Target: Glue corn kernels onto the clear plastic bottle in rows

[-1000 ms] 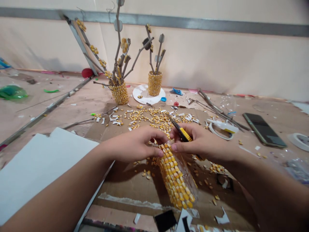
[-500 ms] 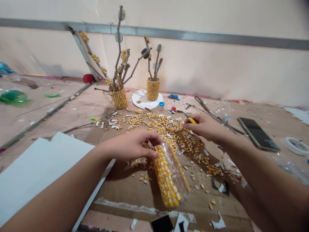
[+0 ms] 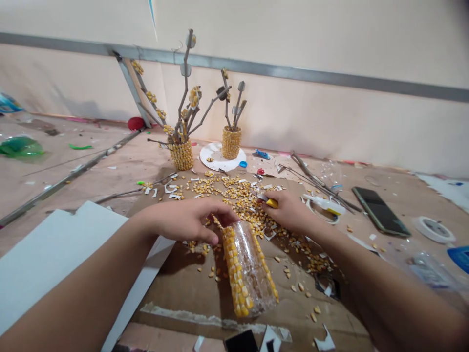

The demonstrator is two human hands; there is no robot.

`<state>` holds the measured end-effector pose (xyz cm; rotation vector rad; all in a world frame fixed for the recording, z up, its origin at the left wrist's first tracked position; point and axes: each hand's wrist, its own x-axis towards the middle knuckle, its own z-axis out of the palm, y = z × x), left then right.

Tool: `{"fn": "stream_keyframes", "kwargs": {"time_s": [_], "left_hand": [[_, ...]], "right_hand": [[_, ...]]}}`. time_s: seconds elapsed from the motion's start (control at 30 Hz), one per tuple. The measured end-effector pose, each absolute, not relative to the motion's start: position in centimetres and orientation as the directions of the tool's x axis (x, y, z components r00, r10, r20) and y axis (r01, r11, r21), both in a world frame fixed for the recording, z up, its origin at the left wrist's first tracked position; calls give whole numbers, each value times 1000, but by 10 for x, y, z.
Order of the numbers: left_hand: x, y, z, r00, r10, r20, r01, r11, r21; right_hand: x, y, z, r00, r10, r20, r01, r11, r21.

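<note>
My left hand [image 3: 190, 220] grips the upper rim of a clear plastic cylinder [image 3: 249, 259] partly covered in rows of yellow corn kernels. Its fingers reach over the rim, and its thumb is a little off the kernels. The cylinder leans over the cardboard, with a bare shiny strip facing up. My right hand [image 3: 289, 210] is closed on a small yellow-handled cutter [image 3: 271, 202], its grey tip pointing left over loose corn kernels [image 3: 244, 195]. These kernels lie scattered on the cardboard sheet [image 3: 183, 288], mixed with white scraps.
Behind stand two kernel-covered pots with twigs, a left pot [image 3: 182, 155] and a right pot [image 3: 231, 143] on a white disc [image 3: 210, 149]. To the right lie a white bottle [image 3: 326, 204], a phone [image 3: 381, 211] and a tape roll [image 3: 435, 229]. White sheets [image 3: 47, 259] lie left.
The cylinder has turned, showing more bare plastic, and my left thumb has come off the kernels. My right hand has moved left and nearer with the cutter, uncovering the white bottle.
</note>
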<state>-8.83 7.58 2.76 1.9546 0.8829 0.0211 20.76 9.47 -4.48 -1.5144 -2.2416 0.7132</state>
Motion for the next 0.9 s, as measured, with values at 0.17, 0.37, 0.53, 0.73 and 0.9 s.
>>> {"fn": "stream_keyframes", "kwargs": {"time_s": [0.17,0.37,0.53,0.73,0.9], "left_hand": [[-91,78,28,756,566,-329,559,-298,774],[-87,85,18,672,712,-201,509,-247,825],[-86,91,11,541,834,-108,600,-294,744],[-86,96,10,402,909,-111,850,-326,414],[-89,101,5,372,924,-85,888,-328,321]], "right_hand": [[210,95,-50,-412,911,6,751,343,-564],[209,100,-52,-429,902,53,737,383,-557],[203,101,-53,-445,893,67,739,409,-535],[197,99,-53,-438,898,51,757,399,-517],[197,95,-44,-437,897,68,755,407,-515]]}}
